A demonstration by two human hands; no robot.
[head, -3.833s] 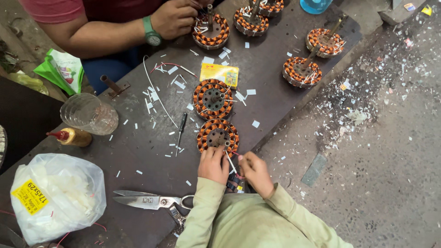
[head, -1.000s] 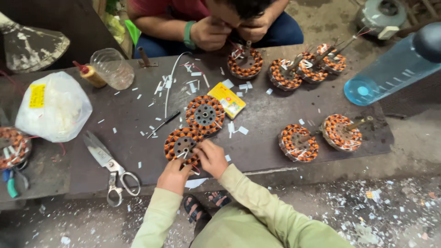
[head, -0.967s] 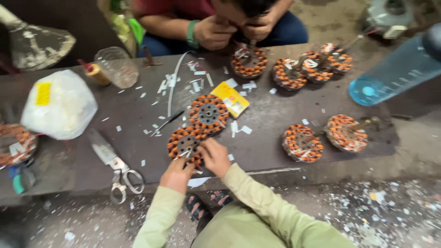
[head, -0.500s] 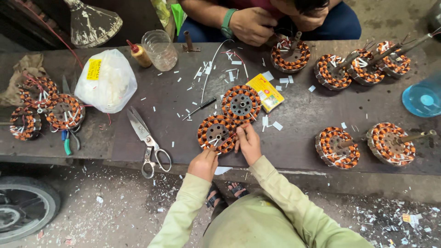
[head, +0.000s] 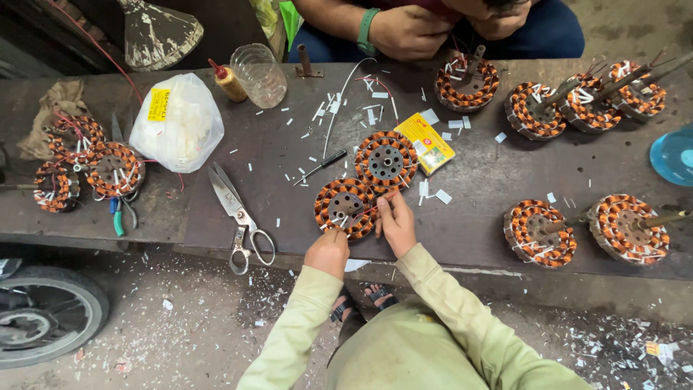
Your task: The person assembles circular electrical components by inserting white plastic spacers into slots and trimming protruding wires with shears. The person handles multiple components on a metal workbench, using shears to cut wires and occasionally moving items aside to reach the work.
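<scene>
Resting both hands, left hand (head: 328, 249) and right hand (head: 395, 220), on stator (head: 345, 208).

Bare bench (head: 476, 188) between yellow packet (head: 428, 142) and right-hand coils (head: 540, 233).

A long dark metal surface (head: 491, 173), strewn with small white paper scraps, carries copper-wound stators: one at the near edge (head: 345, 208) touching a second (head: 386, 160), two at the right (head: 540, 232), a row at the far right (head: 577, 105) and a cluster at the left (head: 90, 162). Scissors (head: 238, 213), a small screwdriver (head: 323, 166) and a yellow packet (head: 424, 142) lie near the middle. A white plastic bag (head: 177, 123), a clear jar (head: 260, 74) and a small glue bottle (head: 227, 81) sit towards the far left.
</scene>
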